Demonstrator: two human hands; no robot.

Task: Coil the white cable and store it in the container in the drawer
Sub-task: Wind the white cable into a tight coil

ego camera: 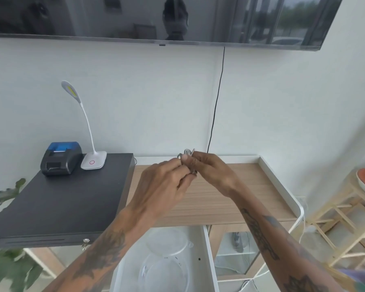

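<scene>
The white cable (pixel 187 153) is bunched into a small coil, held above the wooden cabinet top (pixel 251 186). My right hand (pixel 211 171) grips the coil from the right. My left hand (pixel 162 184) pinches it from the left, and most of the cable is hidden by the fingers. Below my arms the white drawer (pixel 209 260) stands open. Inside it sits a clear round container (pixel 164 272) with its clear lid (pixel 169 241) lying just behind it.
A black cash drawer (pixel 57 203) occupies the left, carrying a receipt printer (pixel 60 158) and a white desk lamp (pixel 93 161). A black cord (pixel 216 106) hangs from the TV (pixel 177 20). A wooden rack (pixel 346 224) stands at right, and a plant (pixel 9 260) at lower left.
</scene>
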